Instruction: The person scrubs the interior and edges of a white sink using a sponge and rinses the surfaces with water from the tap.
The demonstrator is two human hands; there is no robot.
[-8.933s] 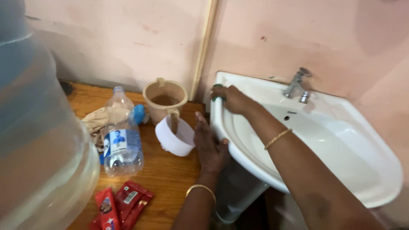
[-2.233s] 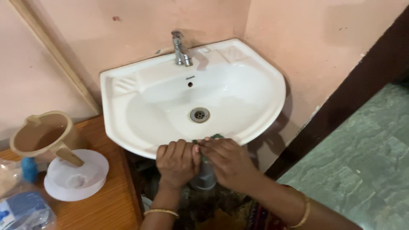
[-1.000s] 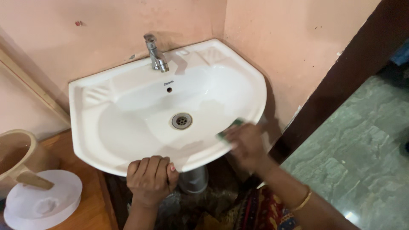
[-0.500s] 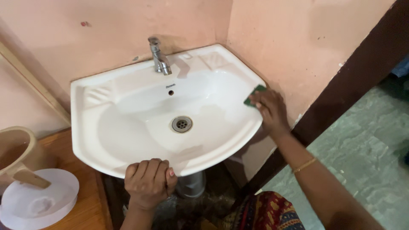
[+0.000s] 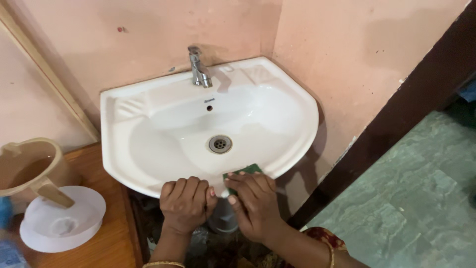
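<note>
Green scrub pad [image 5: 243, 171] sits pinched under right hand [image 5: 253, 203] (left hand [image 5: 186, 203] grips sink rim [image 5: 148, 186]).

– What sort of place is this?
– A home washroom corner. A white basin [image 5: 148, 164] with a metal tap [image 5: 199, 67] hangs on pink plastered walls [image 5: 347, 59] just above the hands.
– Anything else?
– A plastic mug [image 5: 29, 168] on a wooden counter [image 5: 99, 248] to their left, green stone floor [image 5: 421, 198] to their right.

tan jug [image 5: 29, 166] | white lid [image 5: 64, 218] | wooden table [image 5: 106, 243] | green floor [image 5: 421, 198]
</note>
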